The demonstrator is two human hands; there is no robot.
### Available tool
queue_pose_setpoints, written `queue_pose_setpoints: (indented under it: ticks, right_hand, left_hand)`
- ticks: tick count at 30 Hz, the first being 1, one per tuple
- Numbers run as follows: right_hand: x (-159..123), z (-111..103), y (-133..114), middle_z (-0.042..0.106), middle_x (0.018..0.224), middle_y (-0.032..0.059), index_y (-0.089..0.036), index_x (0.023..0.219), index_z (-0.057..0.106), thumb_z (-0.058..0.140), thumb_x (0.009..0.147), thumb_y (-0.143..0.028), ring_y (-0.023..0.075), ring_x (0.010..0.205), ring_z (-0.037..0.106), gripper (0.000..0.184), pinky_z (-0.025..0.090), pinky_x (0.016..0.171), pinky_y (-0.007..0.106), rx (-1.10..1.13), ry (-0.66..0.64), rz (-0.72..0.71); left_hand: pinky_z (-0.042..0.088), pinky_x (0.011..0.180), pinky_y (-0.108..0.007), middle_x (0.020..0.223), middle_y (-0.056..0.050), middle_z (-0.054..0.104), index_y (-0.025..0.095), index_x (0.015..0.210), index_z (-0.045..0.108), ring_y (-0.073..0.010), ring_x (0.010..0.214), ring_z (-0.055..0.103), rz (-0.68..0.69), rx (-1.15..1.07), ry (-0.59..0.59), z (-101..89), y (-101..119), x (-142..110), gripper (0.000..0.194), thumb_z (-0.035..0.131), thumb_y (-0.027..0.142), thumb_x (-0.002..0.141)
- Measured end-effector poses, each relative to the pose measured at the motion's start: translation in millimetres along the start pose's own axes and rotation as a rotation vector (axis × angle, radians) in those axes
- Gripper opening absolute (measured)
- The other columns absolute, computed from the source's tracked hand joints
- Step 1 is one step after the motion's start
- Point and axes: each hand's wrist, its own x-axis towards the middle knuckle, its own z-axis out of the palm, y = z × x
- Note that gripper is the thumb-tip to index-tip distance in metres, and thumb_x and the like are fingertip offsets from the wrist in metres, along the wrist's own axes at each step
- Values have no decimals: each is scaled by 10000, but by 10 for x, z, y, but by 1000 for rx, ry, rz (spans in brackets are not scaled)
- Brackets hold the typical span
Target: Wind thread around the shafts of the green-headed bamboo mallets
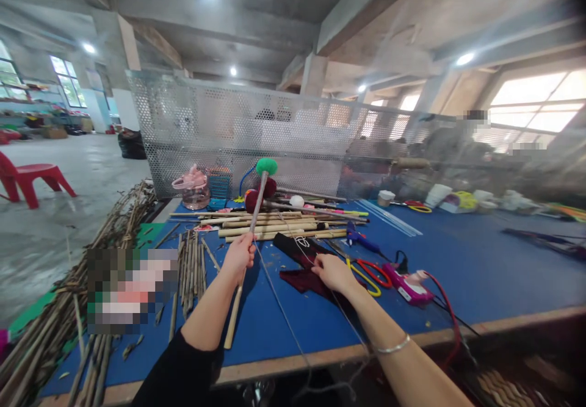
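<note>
My left hand (240, 257) is wrapped round the shaft of a mallet-like stick (258, 202) with a fuzzy green ball head (266, 166). The stick tilts up and away from me, its pale wooden end pointing down toward the table edge. My right hand (336, 273) pinches a thin grey string (300, 249), which runs across toward the stick. A second stretch of string hangs from near my left hand down past the table edge. Beneath my right hand lies dark maroon and black cloth (297, 279). Behind the stick are dark red fuzzy balls (251, 201).
Wooden sticks (274, 230) lie across the blue table (480, 273); twig bundles (59, 297) fill the left side. Scissors with yellow and red handles (373, 276), a blue glue gun (361, 239) and a purple power strip (407, 285) sit rightward. A perforated metal screen (238, 114) stands behind.
</note>
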Motion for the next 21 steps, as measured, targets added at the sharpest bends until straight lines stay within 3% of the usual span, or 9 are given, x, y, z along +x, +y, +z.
queue_pose_setpoints:
  ticks: [4,6,9,13,17,21]
  right_hand:
    - [41,-124,62,554,567,2,-163,660,517,460,754,-265,104,498,489,150,306,482,204,329,-98,3]
    - [33,-234,65,502,492,-24,-163,678,517,378,799,-310,90,420,434,236,299,445,198,484,-67,-2]
    - [-1,-492,6,468,464,-33,-159,690,563,378,793,-395,94,422,407,317,290,430,197,527,126,-85]
    - [-133,-928,-122,527,563,-1,-149,794,620,456,764,-414,110,524,458,313,327,468,200,578,420,-191]
    - [-429,-1267,-260,426,507,-34,-143,819,608,492,772,-405,78,446,373,290,284,417,195,774,615,-261]
    - [-825,-1443,-419,318,482,-60,-188,801,590,512,787,-348,68,399,283,179,222,383,205,1050,822,-352]
  left_hand:
    - [130,341,-127,453,100,315,169,801,483,-5,319,218,13,1,6,-7,-21,24,326,518,474,691]
    - [133,344,-128,457,99,316,169,798,483,-5,320,222,12,8,8,-10,-24,23,325,514,476,694]
    - [138,345,-130,460,98,315,172,798,485,-7,321,224,15,12,6,-11,-23,18,313,506,470,703]
    - [125,347,-132,455,100,309,172,791,479,-8,318,222,12,7,11,-12,-25,18,297,501,458,711]
    - [122,345,-135,455,98,314,168,793,480,-6,316,212,14,2,21,-16,-32,21,286,497,443,716]
    - [117,342,-137,456,97,314,168,788,479,-6,316,205,8,20,23,-18,-39,28,278,487,439,725]
